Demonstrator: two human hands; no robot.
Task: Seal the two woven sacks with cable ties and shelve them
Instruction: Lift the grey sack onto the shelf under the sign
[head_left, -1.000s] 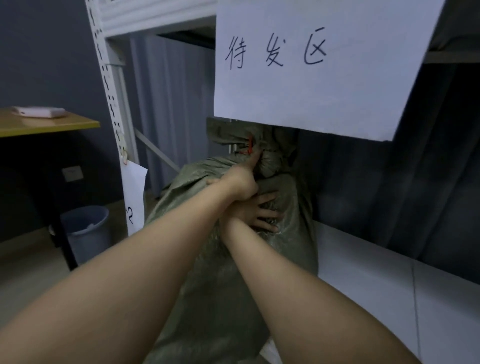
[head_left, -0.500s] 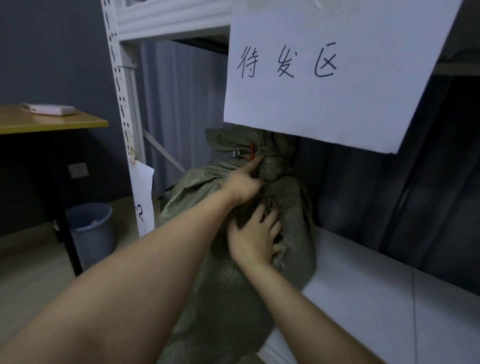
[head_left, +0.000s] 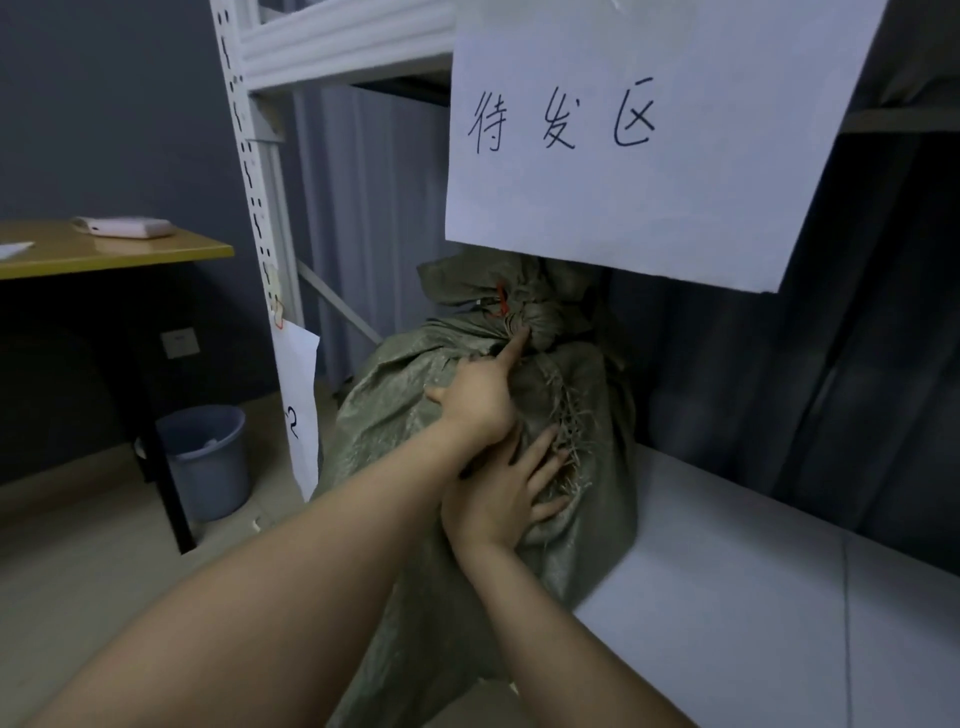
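Observation:
One green woven sack (head_left: 452, 582) stands at the left end of the white shelf board (head_left: 727, 597), with its lower side hanging over the board's edge. Its gathered neck is bound by a red cable tie (head_left: 501, 301) just under a hanging paper sign. My left hand (head_left: 475, 400) lies on the sack's upper part, index finger stretched up to touch the neck below the tie. Below it, my right hand (head_left: 506, 499) presses flat against the sack's front with fingers spread. My left forearm crosses over the right wrist. No second sack is in view.
A white paper sign (head_left: 649, 145) with handwritten characters hangs from the upper shelf beam. The perforated white upright (head_left: 249, 171) stands left of the sack with a paper tag. Further left are a yellow-topped table (head_left: 104, 252) and a blue bucket (head_left: 208, 462) on the floor.
My right hand has slid down the sack's front and flattened with fingers spread. My left hand has loosened from the neck, leaving its index finger on it.

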